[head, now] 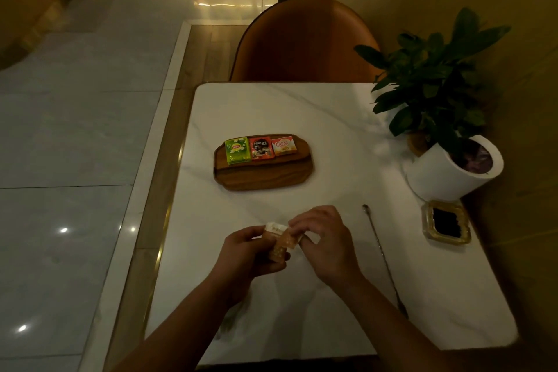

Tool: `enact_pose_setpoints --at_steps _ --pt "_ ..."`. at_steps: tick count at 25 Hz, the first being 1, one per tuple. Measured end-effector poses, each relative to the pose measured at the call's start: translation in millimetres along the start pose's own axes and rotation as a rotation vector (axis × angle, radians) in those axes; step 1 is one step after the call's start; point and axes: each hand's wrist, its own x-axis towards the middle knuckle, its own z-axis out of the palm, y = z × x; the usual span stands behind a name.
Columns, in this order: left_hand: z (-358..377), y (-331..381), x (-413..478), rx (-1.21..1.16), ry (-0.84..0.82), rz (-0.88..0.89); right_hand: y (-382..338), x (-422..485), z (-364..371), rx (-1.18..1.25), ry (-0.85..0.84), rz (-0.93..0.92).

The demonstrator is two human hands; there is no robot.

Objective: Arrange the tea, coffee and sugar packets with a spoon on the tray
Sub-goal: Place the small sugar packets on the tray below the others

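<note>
a: wood first. a wooden tray [262, 180] sits left of centre on the white marble tabletop [302, 112]. what lies on it?

b: three packets in a row along its far edge, side by side. a green tea packet [237, 149] at the left, a red coffee packet [262, 147] in the middle, a pale orange creamer packet [283, 145] at the right. the near half of the tray shows only wood.

a: and the hands?

b: both are over the tabletop on the near side of the tray. the left grip [252, 254] is curled round an orange-and-white packet [279, 243], fingers under it. the right grip [324, 240] pinches the same packet at its right end, fingertips bent down onto it. whether it is one packet or several stacked, i cannot tell.

a: any print on it?

b: too blurred to read.

a: the spoon?

b: a long thin metal spoon [381, 254] lies flat on the tabletop, right of the right grip and apart from it, well apart from the tray. its small bowl points toward the far edge and the handle runs back toward the near right corner.

a: further right?

b: a glass ashtray [447, 222] with a dark middle by the right edge, and just beyond it a white pot [444, 178] with a leafy green plant. a brown chair [305, 39] stands past the far edge.
</note>
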Motion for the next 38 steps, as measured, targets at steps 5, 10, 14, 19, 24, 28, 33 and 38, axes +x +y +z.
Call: enact_pose_setpoints --at_steps 5,10,14,19,24,28,33,38 --pt "1 -2 -3 -0.046 -0.054 0.014 10 -15 -3 -0.086 -0.033 -0.193" --pt "7 -5 -7 0.045 -0.036 0.119 10 -24 -4 0.179 -0.028 0.092" --pt "9 -6 -9 0.086 -0.048 0.192 6 -19 0 0.472 -0.021 0.605" --pt "6 -7 -7 0.059 -0.036 0.146 4 -18 -2 0.522 -0.016 0.594" --pt "7 -5 -6 0.075 -0.081 0.132 1 -13 2 0.347 -0.062 0.494" --pt "10 -5 -6 0.053 -0.098 0.123 -2 -12 7 0.02 -0.001 0.301" --pt "12 -7 -8 0.071 -0.11 0.132 -3 -11 13 0.092 0.001 0.293" --pt "15 -9 -8 0.112 -0.11 0.197 1 -14 16 0.072 0.025 0.393"
